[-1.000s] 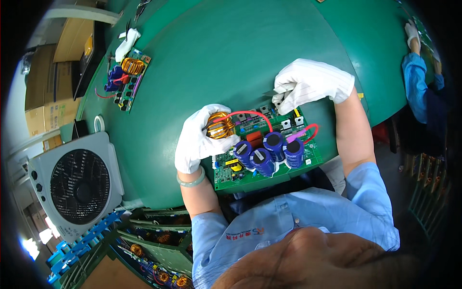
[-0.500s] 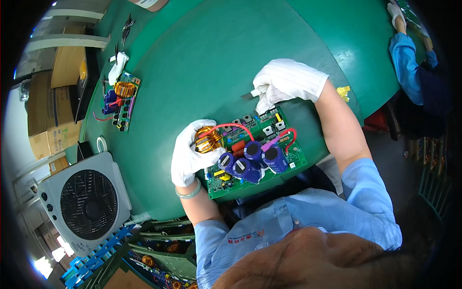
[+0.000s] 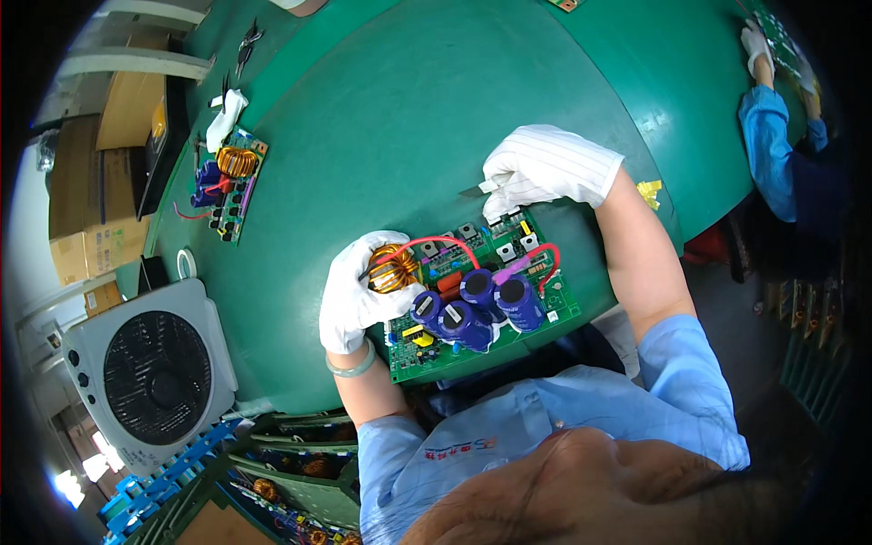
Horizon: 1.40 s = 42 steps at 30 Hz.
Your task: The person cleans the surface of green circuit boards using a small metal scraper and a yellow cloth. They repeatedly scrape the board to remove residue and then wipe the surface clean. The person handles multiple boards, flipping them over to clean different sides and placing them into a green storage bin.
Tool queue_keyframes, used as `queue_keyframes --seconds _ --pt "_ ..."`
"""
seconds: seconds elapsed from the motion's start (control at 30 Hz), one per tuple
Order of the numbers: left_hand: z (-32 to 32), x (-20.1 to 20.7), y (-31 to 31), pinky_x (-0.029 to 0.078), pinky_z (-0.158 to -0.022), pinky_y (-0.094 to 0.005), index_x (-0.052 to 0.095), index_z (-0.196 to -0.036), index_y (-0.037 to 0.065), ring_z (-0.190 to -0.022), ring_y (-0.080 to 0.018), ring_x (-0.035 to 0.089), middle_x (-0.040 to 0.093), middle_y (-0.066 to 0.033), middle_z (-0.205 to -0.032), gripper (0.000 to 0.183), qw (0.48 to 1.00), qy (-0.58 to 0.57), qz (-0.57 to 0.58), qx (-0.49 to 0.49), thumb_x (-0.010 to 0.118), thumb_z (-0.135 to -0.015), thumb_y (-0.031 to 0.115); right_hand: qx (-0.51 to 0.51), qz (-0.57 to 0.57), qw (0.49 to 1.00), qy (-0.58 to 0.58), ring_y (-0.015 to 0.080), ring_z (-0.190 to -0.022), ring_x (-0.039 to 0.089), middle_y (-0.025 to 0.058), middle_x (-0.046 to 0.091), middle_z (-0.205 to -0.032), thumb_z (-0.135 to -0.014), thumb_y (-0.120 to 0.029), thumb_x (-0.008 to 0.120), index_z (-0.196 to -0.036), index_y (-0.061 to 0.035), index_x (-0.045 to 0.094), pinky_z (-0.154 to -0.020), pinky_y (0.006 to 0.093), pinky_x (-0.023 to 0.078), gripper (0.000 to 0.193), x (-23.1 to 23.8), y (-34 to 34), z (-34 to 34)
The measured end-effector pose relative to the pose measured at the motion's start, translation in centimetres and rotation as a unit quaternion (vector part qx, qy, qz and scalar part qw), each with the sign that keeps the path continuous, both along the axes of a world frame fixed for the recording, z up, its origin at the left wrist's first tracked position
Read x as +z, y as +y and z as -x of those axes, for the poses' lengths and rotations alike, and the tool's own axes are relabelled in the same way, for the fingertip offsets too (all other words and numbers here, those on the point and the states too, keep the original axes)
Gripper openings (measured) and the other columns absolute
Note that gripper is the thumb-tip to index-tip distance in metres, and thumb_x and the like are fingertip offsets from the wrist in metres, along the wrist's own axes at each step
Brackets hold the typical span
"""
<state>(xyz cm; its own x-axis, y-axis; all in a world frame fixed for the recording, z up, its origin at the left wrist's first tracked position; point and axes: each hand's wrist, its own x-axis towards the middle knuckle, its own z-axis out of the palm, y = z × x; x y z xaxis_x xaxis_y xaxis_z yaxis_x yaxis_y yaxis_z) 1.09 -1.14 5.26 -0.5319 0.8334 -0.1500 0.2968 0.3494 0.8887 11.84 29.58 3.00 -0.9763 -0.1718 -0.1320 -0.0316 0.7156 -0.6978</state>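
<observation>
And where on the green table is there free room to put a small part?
The widest bare patch of the green table lies beyond the held circuit board, between the second board at left and the right hand. A smaller one lies between the fan and the left hand. Both boards are crowded with parts.

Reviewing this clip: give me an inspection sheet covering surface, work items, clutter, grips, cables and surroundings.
Surface: green tabletop, with a seam toward the right.
Work items: circuit board near the person, carrying a copper coil and purple-blue capacitors; thin blade-like tool.
Clutter: second board and pliers at upper left; yellow scrap at right.
Grips: gloved left grip around the coil; gloved right grip pinches the tool by the board's far edge, tip contact unclear.
Cables: red wire arching over the circuit board.
Surroundings: fan and cardboard boxes at left; co-worker's gloved hand at far right.
</observation>
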Motion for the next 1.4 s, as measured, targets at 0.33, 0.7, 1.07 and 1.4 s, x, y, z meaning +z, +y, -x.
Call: queue_keyframes --seconds 0.33,0.7,1.07,1.4 --pt "0.5 -0.1 0.6 0.055 -0.071 -0.0337 0.066 -0.102 0.007 -0.076 -0.0256 0.067 0.069 -0.0091 -0.091 0.053 0.993 0.112 -0.032 -0.032 0.090 -0.058 0.023 -0.030 0.108 0.982 -0.154 0.0125 -0.053 0.039 0.0005 0.042 -0.057 -0.069 -0.011 0.073 -0.069 -0.0026 0.054 -0.049 0.0316 0.032 0.020 2.0 1.4 -0.3" --pt "0.5 0.1 0.5 0.054 -0.067 -0.0366 0.065 -0.098 0.008 -0.072 -0.0294 0.065 0.067 -0.0087 -0.084 0.050 0.985 0.161 -0.049 -0.034 0.089 -0.060 0.032 -0.009 0.145 0.977 -0.159 0.0146 -0.059 0.041 0.0054 0.044 -0.063 -0.072 -0.012 0.068 -0.073 -0.0013 0.051 -0.056 0.0312 0.036 0.020 1.6 1.2 -0.3" --pt "0.6 0.0 0.4 0.055 -0.070 -0.0362 0.066 -0.097 0.006 -0.076 -0.0304 0.067 0.070 -0.0107 -0.090 0.053 0.988 0.146 -0.049 -0.030 0.090 -0.061 0.036 -0.036 0.075 0.994 -0.077 0.0203 -0.056 0.041 0.0072 0.043 -0.061 -0.089 -0.035 0.073 -0.071 -0.0037 0.047 -0.052 0.0336 0.036 0.045 1.8 0.1 0.3" --pt "0.5 0.3 0.2 0.053 -0.068 -0.0369 0.066 -0.098 0.005 -0.075 -0.0312 0.066 0.068 -0.0116 -0.087 0.053 0.984 0.171 -0.042 -0.033 0.088 -0.063 0.038 0.029 0.022 0.999 0.038 0.0364 -0.072 0.058 0.0130 0.057 -0.074 -0.083 -0.045 0.065 -0.086 -0.0061 0.062 -0.061 0.0425 0.043 0.039 1.2 -3.7 1.3"
